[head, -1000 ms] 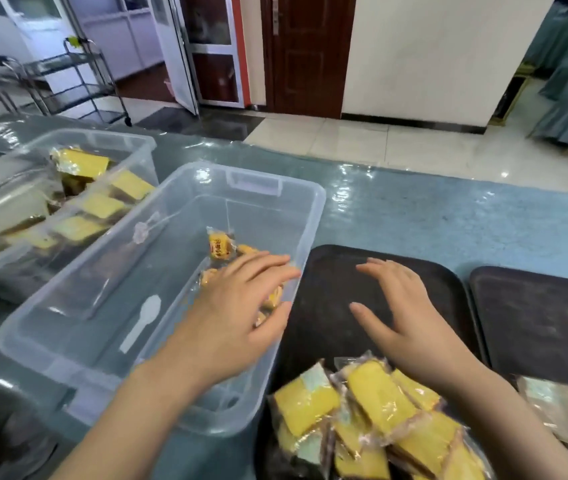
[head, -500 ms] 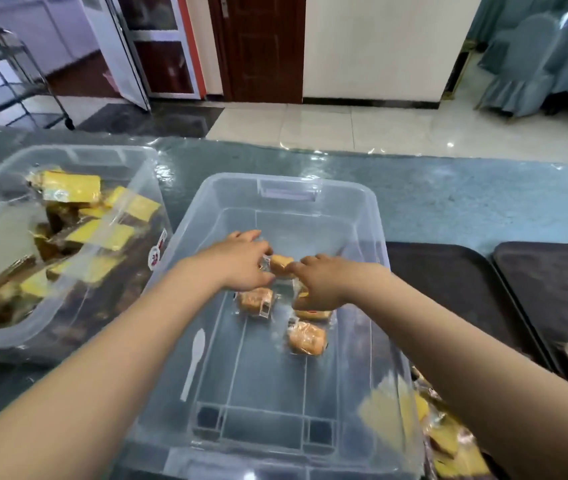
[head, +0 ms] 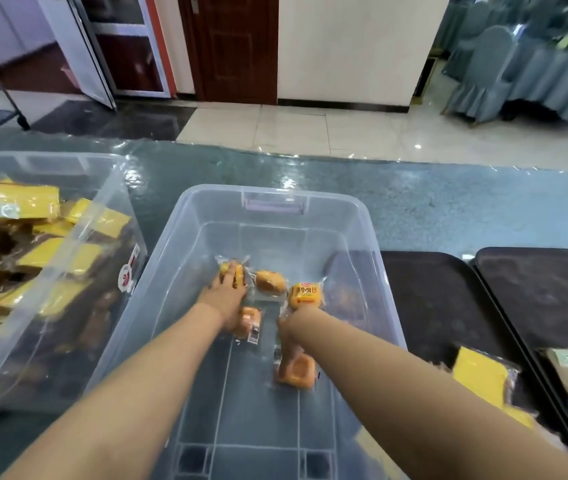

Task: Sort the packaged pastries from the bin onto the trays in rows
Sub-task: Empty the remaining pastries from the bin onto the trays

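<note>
Inside the bin [head: 185, 258] your left hand [head: 223, 299] lies over one pastry [head: 232, 271], fingers stretched across it, while your right hand [head: 287, 329] is mostly hidden, its grip impossible to tell.

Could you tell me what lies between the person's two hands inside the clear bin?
In the head view, a small wrapped bun lies on the clear bin's floor between the left hand and the right hand, against the left hand.

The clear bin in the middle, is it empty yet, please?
Not empty: the clear bin holds about five packaged pastries, and both hands are among them.
</note>
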The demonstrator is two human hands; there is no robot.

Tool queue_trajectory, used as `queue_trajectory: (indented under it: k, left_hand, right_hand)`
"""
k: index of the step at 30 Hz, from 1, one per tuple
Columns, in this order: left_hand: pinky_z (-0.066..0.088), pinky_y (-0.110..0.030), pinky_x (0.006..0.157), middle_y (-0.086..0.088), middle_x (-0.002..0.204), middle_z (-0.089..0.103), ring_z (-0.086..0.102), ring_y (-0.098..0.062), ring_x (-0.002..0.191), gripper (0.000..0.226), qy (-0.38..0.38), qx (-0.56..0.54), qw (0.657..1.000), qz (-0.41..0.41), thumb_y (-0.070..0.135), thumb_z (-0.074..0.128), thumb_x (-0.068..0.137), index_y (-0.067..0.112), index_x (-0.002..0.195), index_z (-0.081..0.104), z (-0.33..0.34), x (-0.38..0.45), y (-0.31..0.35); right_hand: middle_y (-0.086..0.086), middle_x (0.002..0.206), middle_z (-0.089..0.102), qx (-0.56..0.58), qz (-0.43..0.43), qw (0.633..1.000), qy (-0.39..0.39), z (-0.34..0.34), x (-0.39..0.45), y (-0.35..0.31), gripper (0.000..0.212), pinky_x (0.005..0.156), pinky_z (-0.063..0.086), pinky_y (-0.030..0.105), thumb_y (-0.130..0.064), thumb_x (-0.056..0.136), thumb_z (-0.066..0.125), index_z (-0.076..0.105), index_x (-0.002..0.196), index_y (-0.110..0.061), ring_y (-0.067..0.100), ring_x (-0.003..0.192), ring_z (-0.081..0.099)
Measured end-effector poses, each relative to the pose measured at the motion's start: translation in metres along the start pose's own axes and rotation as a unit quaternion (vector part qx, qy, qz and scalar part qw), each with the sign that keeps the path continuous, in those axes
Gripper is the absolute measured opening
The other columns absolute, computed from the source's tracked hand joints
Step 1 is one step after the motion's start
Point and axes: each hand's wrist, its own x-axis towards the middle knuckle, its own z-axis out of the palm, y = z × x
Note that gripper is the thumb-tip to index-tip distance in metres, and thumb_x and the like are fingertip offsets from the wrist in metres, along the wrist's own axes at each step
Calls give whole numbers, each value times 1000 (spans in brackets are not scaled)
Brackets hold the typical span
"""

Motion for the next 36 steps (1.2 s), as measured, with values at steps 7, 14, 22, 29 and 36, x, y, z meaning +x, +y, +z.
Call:
queue_trajectory:
  k: [7, 14, 22, 29, 36]
  left_hand:
    - [36, -39, 110, -9, 161, -4, 25, -35, 142, 49, -70, -37, 996, 30, 45, 74, 74, 30, 118, 58, -2, 1, 5]
    - [44, -36, 102, -7, 139, 34, 42, -30, 122, 43, -34, -16, 999, 24, 44, 78, 70, 30, 109, 66, -2, 0, 12]
    - [45, -37, 100, -4, 133, 35, 43, -27, 122, 45, 0, -15, 1000, 11, 48, 69, 76, 29, 117, 63, 4, -5, 13]
    - [48, -38, 94, 1, 123, 43, 46, -23, 119, 48, 46, -16, 999, -12, 52, 70, 76, 22, 113, 60, -16, -21, 4]
    - [48, -38, 91, -1, 121, 42, 51, -26, 108, 32, 112, -67, 990, -51, 51, 75, 73, 26, 89, 64, -62, -53, 18]
  right_hand:
    - [25, 159, -5, 39, 65, 997, 24, 24, 5, -25, 105, 109, 20, 69, -37, 85, 71, -2, 155, -13, 54, 142, 3]
    - [26, 148, 26, -42, -4, 997, 67, 19, 18, -18, 123, 96, 44, 62, -45, 59, 89, 8, 150, -26, 52, 133, 32]
    - [4, 119, 60, -16, -58, 997, 47, -1, -19, 12, 69, 95, 49, 39, -28, 83, 74, 41, 142, -14, 28, 111, 56]
    - [-2, 105, 67, -27, -65, 988, 141, -31, -51, 24, 54, 77, 53, 33, -40, 70, 79, 63, 119, -23, 24, 94, 64]
    - [6, 124, 49, 63, -134, 938, 313, -22, -116, 69, 69, 81, 50, 37, -42, 69, 77, 45, 126, -21, 27, 100, 55]
